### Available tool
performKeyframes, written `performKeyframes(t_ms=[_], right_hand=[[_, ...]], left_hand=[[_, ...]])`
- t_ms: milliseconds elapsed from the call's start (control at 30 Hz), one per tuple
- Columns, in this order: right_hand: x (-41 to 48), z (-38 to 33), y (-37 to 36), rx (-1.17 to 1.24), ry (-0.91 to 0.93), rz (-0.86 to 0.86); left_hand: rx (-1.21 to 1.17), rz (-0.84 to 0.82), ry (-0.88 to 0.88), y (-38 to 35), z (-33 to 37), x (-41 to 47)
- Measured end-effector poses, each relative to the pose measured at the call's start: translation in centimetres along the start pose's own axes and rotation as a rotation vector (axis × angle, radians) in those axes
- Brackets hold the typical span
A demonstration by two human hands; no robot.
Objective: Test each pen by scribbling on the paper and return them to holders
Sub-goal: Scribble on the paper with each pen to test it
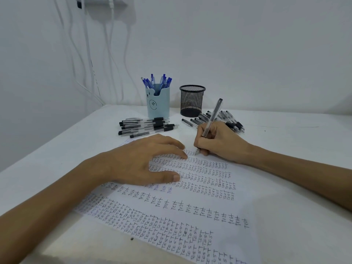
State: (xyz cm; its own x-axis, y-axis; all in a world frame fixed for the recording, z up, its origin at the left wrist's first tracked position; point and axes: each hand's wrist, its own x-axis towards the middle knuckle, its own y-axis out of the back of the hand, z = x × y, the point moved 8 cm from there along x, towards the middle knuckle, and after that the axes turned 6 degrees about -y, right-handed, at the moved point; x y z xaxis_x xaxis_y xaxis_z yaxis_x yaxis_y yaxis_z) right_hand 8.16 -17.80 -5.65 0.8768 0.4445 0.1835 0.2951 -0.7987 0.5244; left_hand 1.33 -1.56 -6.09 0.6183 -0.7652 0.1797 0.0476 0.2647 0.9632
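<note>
My right hand (219,143) grips a clear black-ink pen (212,118), tip down on the paper (219,210) near its far edge. The sheet is covered with rows of the handwritten word "TEST". My left hand (141,161) rests flat on the paper, fingers spread, holding it down. A light blue bear-face holder (158,103) stands at the back with several blue pens (157,80) in it. Beside it on the right stands a black mesh holder (192,101), with no pens showing above its rim.
Several black pens (146,126) lie in a pile in front of the blue holder. Another pile of black pens (226,120) lies right of the mesh holder, partly behind my right hand. White cables (89,54) hang down the wall at the left. The white table (295,134) extends right.
</note>
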Motion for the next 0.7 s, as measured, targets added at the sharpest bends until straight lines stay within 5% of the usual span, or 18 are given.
performKeyframes(t_ms=[700], right_hand=[[0.19, 0.48, 0.31, -0.007, -0.047, 0.045]], left_hand=[[-0.010, -0.006, 0.011, -0.03, -0.12, -0.03]])
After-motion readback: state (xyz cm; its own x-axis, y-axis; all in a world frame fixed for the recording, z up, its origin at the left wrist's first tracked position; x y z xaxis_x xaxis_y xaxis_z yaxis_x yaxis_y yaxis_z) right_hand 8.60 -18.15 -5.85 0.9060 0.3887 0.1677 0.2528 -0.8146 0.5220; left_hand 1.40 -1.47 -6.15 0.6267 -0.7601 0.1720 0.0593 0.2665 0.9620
